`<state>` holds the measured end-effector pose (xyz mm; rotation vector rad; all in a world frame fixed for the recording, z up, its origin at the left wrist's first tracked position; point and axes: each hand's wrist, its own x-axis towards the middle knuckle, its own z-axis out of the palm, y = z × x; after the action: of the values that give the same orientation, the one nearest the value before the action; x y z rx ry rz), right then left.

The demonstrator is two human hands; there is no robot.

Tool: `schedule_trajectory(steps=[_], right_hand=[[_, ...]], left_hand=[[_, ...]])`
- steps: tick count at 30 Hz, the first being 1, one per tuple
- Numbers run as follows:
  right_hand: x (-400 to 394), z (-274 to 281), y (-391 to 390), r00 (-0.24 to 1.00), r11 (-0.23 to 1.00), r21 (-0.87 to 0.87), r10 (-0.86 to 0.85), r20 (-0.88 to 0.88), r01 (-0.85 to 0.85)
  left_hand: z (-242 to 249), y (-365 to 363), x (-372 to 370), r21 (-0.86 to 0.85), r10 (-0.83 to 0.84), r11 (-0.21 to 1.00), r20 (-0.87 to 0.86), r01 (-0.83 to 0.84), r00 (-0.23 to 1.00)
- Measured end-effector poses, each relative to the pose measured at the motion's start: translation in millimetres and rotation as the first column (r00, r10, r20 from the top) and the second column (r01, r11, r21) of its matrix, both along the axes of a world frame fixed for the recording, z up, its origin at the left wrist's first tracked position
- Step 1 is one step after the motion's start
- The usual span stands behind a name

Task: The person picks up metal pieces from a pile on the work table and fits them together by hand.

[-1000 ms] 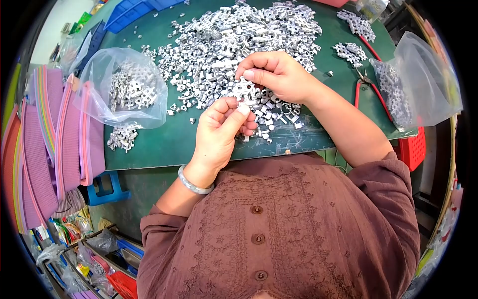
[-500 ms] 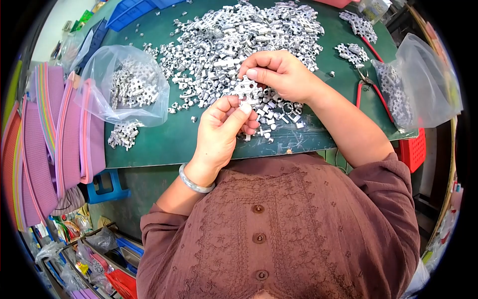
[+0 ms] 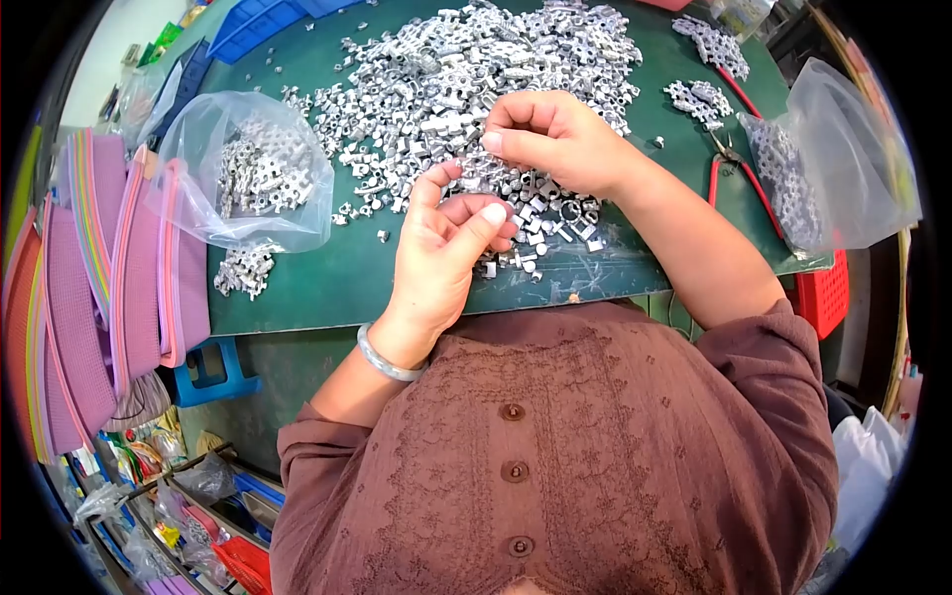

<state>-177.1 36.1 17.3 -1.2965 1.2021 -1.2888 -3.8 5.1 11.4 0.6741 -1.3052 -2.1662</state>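
A large heap of small silver metal pieces (image 3: 466, 74) covers the middle of the green table (image 3: 297, 307). My left hand (image 3: 446, 243) is at the heap's near edge, its index finger raised and its thumb bent against the other curled fingers. What it holds, if anything, does not show. Over the heap, my right hand (image 3: 565, 144) has its thumb and index finger closed together. Anything between those fingertips blends into the pieces behind. Loose small silver parts (image 3: 540, 233) lie just below both hands.
On the left, a clear plastic bag (image 3: 312, 213) holds flat silver pieces, with a small pile (image 3: 244, 271) below it. Red-handled pliers (image 3: 729, 164) and another filled bag (image 3: 853, 159) lie to the right. A blue crate (image 3: 258, 25) stands at the back left.
The flat silver piece seen between my hands is no longer distinguishable there. My left index finger has lifted away from the thumb, and my right hand has shifted slightly up.
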Motion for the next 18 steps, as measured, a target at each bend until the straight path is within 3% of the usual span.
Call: schedule_trajectory(steps=[5,18], right_hand=[[-1.2,0.2,0.3,1.0,0.998,0.063,-0.015,0.007,0.015],[1.0,3.5,1.6,0.992,0.985,0.17,-0.037,0.119,0.016]], left_hand=[[-2.1,-3.6,0.6,0.152,-0.029,0.988,-0.006,0.03,1.0],[5.1,-1.6,3.6,0.144,-0.076,0.987,-0.011,0.077,0.997]])
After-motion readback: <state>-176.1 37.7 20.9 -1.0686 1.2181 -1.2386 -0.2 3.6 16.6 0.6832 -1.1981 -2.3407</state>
